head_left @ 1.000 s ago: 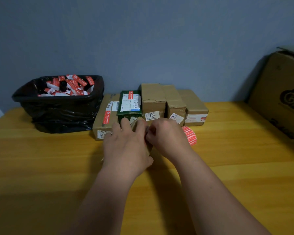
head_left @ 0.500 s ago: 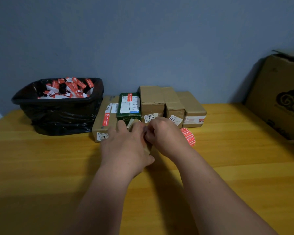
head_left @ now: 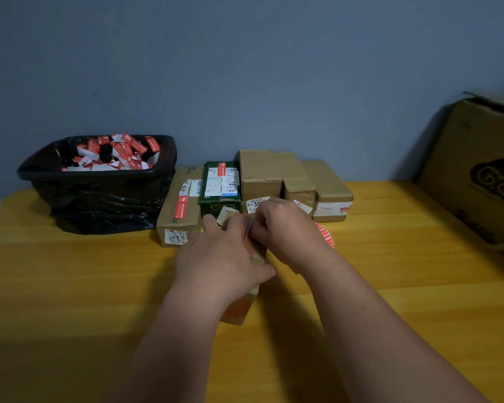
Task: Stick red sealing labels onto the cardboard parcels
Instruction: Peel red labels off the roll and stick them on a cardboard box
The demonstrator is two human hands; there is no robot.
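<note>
While the small parcel (head_left: 239, 309) is steadied under the curled left hand (head_left: 221, 257), the right hand (head_left: 282, 228) is bunched at its 12 o'clock end, presumably pinching a label. Whether one is held cannot be told. The label roll (head_left: 326, 237) is kept at 3 o'clock, within reach.

table (head_left: 85, 286): wood, grained, yellow, finished with a soft sheen
bin liner (head_left: 105, 202): thin black plastic, glossy, crinkled
parcels (head_left: 329, 187): matt brown cardboard, taped smooth
green box (head_left: 220, 206): printed card, faintly glossy
label roll (head_left: 326, 238): red paper, smooth
wall (head_left: 245, 68): painted, matt
</note>
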